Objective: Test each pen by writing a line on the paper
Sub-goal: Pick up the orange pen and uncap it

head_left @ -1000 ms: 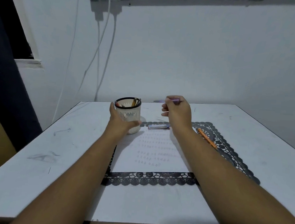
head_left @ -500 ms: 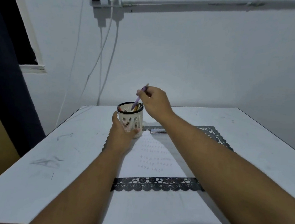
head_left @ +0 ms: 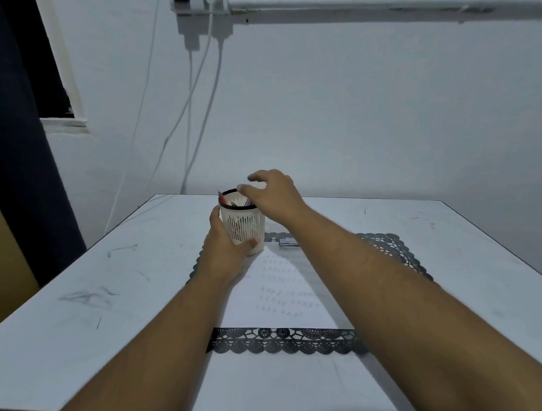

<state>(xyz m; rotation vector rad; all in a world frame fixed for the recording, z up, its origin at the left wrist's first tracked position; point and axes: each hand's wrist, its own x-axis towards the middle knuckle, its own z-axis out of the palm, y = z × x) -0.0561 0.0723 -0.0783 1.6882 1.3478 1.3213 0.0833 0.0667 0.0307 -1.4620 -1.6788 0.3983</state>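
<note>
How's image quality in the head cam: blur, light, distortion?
Head view: dim, flat bluish light; right hand motion-smeared over the pen cup, left hand sharper; writing on the paper too faint to read; wide-angle bends the table edges.

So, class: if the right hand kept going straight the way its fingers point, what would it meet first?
The right hand hovers over the pen cup, fingers aimed left and slightly down across its black rim. It would probably meet the pens standing in the cup first, though depth is hard to judge. The left hand grips the cup.
</note>
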